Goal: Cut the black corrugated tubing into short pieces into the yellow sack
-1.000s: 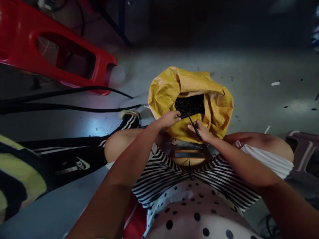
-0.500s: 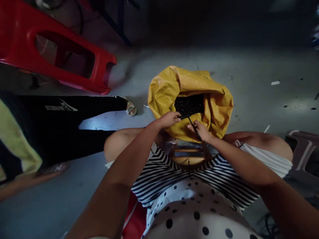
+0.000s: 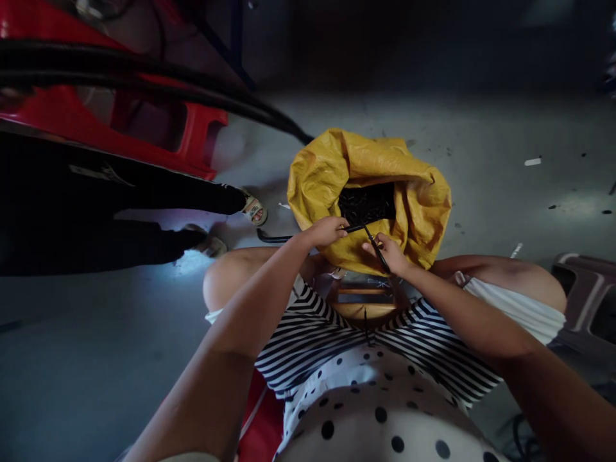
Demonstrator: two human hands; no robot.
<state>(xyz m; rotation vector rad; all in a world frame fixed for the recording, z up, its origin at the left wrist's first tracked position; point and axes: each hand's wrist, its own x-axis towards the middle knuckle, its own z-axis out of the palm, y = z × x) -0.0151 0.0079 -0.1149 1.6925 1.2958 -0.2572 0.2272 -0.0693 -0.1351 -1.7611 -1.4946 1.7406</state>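
Note:
A yellow sack (image 3: 317,173) stands between my knees, its mouth open on a heap of small black pieces (image 3: 366,203). At the near rim my left hand (image 3: 328,231) pinches a thin black piece (image 3: 355,228) pointing right. My right hand (image 3: 387,251) is closed round a slim dark tool (image 3: 378,255), which looks like scissors or snips. The tool's tip meets the right end of the black piece. Whether its blades are apart cannot be made out.
Long black tubes or cables (image 3: 202,86) reach from the left edge to the sack. A person in black trousers (image 3: 183,192) stands at left, near a red stool (image 3: 158,144). A grey stool (image 3: 582,298) is at right.
Long black tubes have appeared across the red stool, and a dark bent end shows beside my left forearm. The person at left has shifted position. My hands have hardly moved.

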